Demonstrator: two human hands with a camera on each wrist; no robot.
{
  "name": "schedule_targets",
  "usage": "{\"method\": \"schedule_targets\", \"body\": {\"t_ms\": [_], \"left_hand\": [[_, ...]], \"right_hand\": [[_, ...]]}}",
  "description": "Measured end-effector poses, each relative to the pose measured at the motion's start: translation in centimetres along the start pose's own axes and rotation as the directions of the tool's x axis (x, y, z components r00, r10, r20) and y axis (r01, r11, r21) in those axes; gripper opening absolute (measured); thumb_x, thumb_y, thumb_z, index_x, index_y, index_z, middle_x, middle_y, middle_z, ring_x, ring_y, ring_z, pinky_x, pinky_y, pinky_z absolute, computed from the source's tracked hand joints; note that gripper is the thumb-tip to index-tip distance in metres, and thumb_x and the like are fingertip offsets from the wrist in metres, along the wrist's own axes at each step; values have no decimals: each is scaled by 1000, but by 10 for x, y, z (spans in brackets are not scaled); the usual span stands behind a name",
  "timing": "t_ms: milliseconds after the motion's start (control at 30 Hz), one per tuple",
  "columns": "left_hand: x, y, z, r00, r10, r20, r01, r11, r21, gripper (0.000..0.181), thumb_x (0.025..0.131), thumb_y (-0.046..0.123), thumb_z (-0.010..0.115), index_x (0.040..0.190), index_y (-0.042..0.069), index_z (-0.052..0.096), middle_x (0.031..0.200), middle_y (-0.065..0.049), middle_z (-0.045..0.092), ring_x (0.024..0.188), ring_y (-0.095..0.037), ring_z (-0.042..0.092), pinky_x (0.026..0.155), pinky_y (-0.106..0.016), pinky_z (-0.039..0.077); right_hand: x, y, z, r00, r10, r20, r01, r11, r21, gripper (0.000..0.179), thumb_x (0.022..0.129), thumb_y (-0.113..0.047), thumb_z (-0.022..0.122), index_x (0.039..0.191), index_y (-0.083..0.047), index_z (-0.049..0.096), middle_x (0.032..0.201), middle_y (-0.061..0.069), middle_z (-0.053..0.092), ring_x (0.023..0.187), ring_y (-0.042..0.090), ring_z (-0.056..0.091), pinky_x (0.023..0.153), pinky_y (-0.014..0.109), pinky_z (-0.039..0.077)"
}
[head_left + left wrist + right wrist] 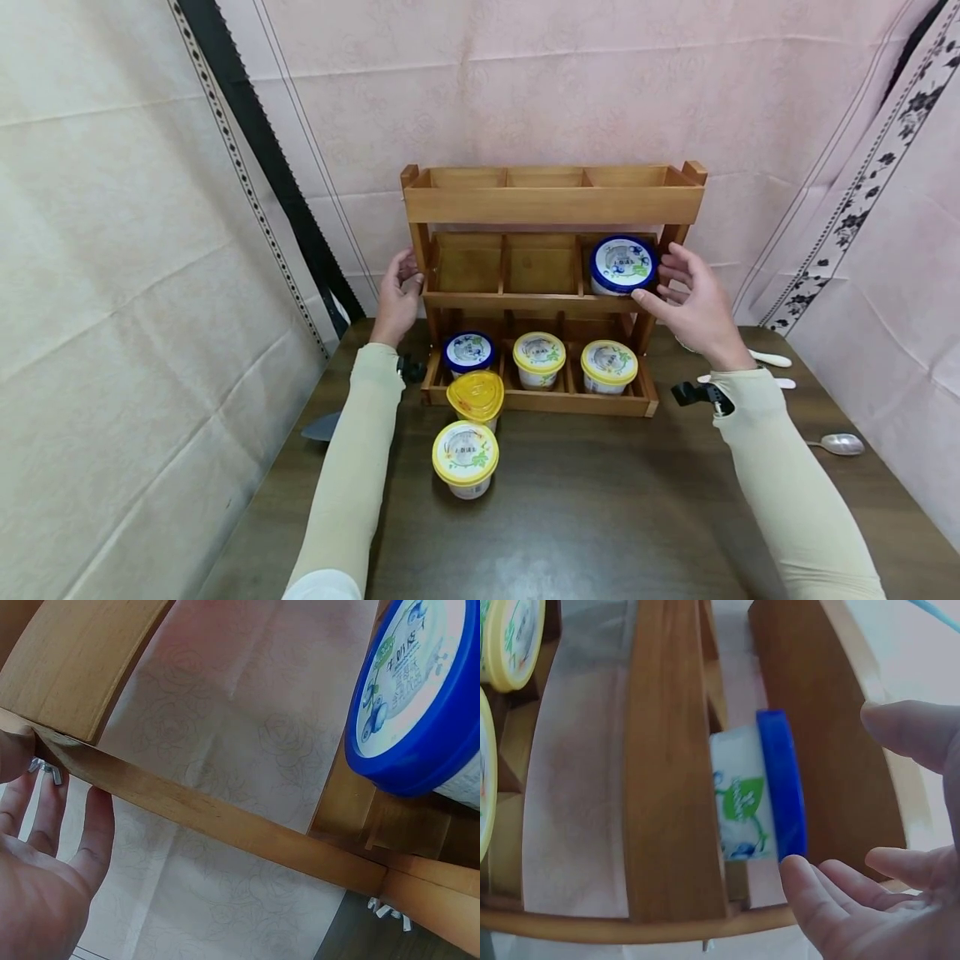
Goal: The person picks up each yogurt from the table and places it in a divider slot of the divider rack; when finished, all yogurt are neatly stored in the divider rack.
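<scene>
A wooden three-tier rack (555, 206) stands at the back of the table. My left hand (397, 300) holds its left side; in the left wrist view the fingers (97, 825) bend against the side rail beside a wing nut. On the middle shelf, in the right compartment, sits a blue-lidded tub (624, 265). My right hand (693, 308) is spread at the right side of this tub. In the right wrist view a fingertip is at the edge of its blue lid (784, 787), with the other fingers apart from it. The bottom shelf holds another blue-lidded tub (468, 352) and two yellow-lidded tubs (539, 360).
Before the rack's left end stand a tub with a plain yellow top (477, 394) and a yellow-lidded tub (465, 454). White handles (771, 358) and a metal spoon (842, 444) lie at the right. A grey flat object (321, 427) lies by my left forearm.
</scene>
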State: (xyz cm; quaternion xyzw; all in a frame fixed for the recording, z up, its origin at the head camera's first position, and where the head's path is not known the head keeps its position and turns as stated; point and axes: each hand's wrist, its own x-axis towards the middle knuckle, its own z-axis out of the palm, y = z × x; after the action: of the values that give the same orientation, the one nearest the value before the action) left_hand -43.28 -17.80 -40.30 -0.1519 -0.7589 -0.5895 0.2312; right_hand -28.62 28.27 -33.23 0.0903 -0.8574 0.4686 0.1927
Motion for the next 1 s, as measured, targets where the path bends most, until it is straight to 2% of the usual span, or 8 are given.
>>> {"method": "schedule_targets", "body": {"t_ms": [200,367,467,600,733,1000], "left_hand": [[3,2,0,1000,-3,-6,3,1000,3,50,109,4,54,152,29,50,138,-6,55,132,-26,56,119,-49,46],[1,-1,-1,1000,-14,-5,14,1000,11,50,109,5,55,153,29,49,139,-6,55,133,-25,56,122,-48,43],[0,-2,-1,1000,-14,-6,14,1000,10,50,109,6,55,153,29,49,139,-5,56,133,-24,56,122,-47,43],[-1,-2,-1,1000,-15,-4,15,1000,10,50,109,7,55,153,30,49,139,-4,56,133,-23,55,121,-47,44],[0,-1,0,1000,-17,-4,17,1000,10,50,109,6,55,153,31,49,139,-5,56,133,-23,56,121,-48,45],[0,1,0,1000,-7,-2,7,1000,6,50,109,6,55,153,28,49,140,-6,55,133,-25,56,120,-48,45]], "right_hand": [[-14,-12,5,996,-81,-31,81,997,-9,89,94,-31,83,165,-13,33,158,16,49,142,38,53,110,49,51],[-26,-15,18,993,-119,10,119,992,47,78,95,-23,81,160,-8,41,156,16,51,139,36,55,105,19,53],[-33,-16,29,988,-144,49,140,988,67,72,96,-23,80,157,-7,45,154,16,54,137,35,57,99,12,52],[-40,-17,43,983,-150,104,146,988,48,68,97,-27,79,156,-10,48,151,15,57,134,32,59,103,27,57],[-44,-13,57,977,-145,156,137,989,62,67,98,-29,78,156,-12,48,150,13,58,135,30,59,106,45,57],[-47,-11,79,961,-171,215,155,984,89,66,97,-29,79,154,-14,50,148,10,60,135,32,59,106,55,56]]}}
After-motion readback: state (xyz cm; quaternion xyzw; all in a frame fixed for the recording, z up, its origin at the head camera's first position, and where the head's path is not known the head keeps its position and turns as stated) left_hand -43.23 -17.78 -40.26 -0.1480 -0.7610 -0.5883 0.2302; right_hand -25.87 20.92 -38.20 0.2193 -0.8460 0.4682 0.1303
